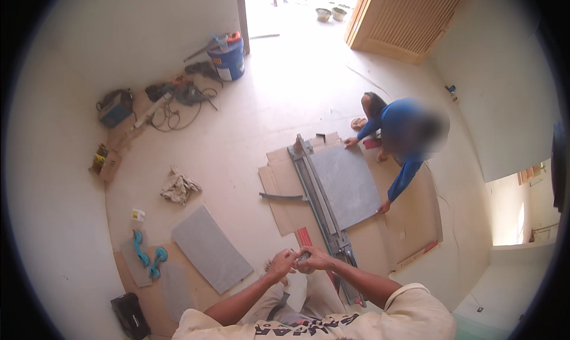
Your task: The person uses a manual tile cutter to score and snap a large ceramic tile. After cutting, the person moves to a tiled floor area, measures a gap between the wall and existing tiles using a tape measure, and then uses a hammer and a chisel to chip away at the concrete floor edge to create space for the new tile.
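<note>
My left hand point(283, 263) and my right hand point(316, 260) meet in front of my body, above my knees. The right fingers close round a small dark, greyish object point(304, 257), too small to name. Left fingertips are pinched together right beside it; what they grip is hidden. Just beyond my right hand lies a long manual tile cutter point(321, 197) with a dark handle bar point(281, 196) sticking out to the left. A large grey tile point(345, 185) rests against it, steadied at two corners by a co-worker in a blue top point(389, 123).
Cardboard sheets point(282, 212) lie under the cutter. To my left are a cut grey tile point(212, 249), turquoise suction lifters point(157, 261), a crumpled cloth point(179, 187) and a black case point(130, 316). Farther off stand a blue bucket point(227, 64), power tools point(187, 93) and a louvred door point(409, 19).
</note>
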`<state>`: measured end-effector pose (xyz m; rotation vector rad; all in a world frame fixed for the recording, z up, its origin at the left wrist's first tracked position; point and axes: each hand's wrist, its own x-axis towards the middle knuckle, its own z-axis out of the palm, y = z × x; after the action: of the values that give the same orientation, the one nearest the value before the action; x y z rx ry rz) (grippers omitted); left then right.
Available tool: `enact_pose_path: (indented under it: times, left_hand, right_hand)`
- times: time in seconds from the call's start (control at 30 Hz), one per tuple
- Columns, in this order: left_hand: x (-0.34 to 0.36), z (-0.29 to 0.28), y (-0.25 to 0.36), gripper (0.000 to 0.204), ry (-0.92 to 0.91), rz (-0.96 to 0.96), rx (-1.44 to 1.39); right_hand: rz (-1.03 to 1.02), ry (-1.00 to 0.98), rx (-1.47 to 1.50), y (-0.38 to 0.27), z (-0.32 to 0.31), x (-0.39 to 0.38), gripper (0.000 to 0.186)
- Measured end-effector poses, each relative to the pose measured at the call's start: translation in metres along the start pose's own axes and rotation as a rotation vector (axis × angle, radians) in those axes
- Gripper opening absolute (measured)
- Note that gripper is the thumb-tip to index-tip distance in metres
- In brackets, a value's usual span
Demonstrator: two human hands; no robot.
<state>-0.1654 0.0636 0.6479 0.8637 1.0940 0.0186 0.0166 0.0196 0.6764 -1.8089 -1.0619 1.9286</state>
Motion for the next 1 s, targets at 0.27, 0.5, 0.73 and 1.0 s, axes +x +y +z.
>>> enact_pose_path:
  times: [0.27, 0.5, 0.73, 1.0]
  left_hand:
    - [-0.06, -0.014, 0.166, 0.065, -0.298, 0.265, 0.433]
    - [-0.032, -0.042, 0.284, 0.063, -0.027, 0.315, 0.659]
    - [0.025, -0.127, 0.377, 0.057, -0.026, 0.369, 0.195]
    - [0.135, -0.267, 0.53, 0.041, -0.129, 0.164, -0.144]
  right_hand:
    - [0.087, 0.05, 0.722, -0.091, -0.029, -0.04, 0.036]
    - [-0.013, 0.029, 0.726, -0.206, -0.092, 0.003, 0.037]
    - [-0.136, -0.109, 0.649, -0.304, -0.164, 0.122, 0.039]
    - [0.055, -0.034, 0.912, -0.428, -0.271, 0.287, 0.031]
